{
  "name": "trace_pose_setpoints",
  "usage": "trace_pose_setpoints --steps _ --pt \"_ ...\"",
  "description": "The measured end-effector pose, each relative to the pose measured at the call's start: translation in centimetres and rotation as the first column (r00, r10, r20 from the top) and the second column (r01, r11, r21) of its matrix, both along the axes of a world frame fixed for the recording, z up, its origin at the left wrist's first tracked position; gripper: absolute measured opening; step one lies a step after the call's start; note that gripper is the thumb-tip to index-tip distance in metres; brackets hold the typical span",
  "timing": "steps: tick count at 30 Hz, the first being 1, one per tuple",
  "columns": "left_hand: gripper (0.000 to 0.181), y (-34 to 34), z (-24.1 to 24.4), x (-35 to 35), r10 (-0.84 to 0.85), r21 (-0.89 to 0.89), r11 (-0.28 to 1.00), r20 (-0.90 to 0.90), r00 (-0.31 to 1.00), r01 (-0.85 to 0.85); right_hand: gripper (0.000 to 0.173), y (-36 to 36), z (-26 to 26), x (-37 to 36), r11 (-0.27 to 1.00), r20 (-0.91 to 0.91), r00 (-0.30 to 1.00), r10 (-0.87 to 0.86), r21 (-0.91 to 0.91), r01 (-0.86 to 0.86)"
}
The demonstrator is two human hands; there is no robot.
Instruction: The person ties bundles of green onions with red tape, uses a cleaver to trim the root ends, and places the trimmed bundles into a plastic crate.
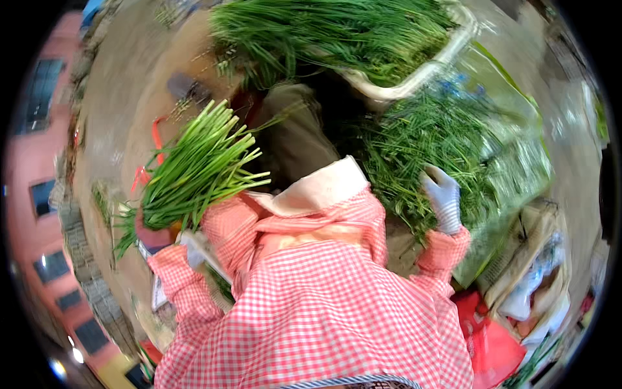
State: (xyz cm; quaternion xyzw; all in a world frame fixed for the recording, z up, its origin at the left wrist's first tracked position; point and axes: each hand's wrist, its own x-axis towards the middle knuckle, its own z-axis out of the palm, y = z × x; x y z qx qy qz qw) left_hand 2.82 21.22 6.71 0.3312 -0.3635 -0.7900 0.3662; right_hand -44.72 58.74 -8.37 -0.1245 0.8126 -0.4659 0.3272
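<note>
My left hand [195, 251], in a pale glove, is mostly hidden below a thick bundle of long green stalks [194, 180] that look like garlic chives. The bundle slants over my left thigh, its pale cut ends toward my lap; whether my fingers grip it is hidden. On the other side, my right hand [443, 194], in a whitish-blue glove, rests at the near edge of a loose heap of thin greens [432, 136]. Blur hides whether any strands are between its fingers. That heap lies on a clear-green plastic sheet [522, 160].
Ahead, long greens [335, 34] fill a container with a white rim [427, 80]. Red ties [156, 141] lie beyond the bundle. Right of me are an open beige bag [510, 253] and a red bag [493, 352]. A pink building [43, 170] edges the left.
</note>
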Motion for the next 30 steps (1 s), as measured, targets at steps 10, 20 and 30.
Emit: trace_pose_setpoints --steps 10,20,30 --pt "0.042 0.5 -7.1 10.1 0.560 0.097 0.805 0.198 0.804 -0.585 0.012 -6.7 4.5 -0.4 0.966 -0.176 0.984 -0.010 -0.255 -0.036" --pt "0.042 1.6 -8.9 7.0 0.573 0.125 0.789 0.199 0.795 -0.601 0.050 -26.6 7.6 15.5 0.441 -0.208 0.490 0.846 -0.242 -0.864" --pt "0.037 1.0 -10.6 8.1 0.567 0.094 0.812 0.105 0.817 -0.576 0.017 -27.7 2.9 21.4 0.601 0.263 0.615 0.743 -0.665 -0.442"
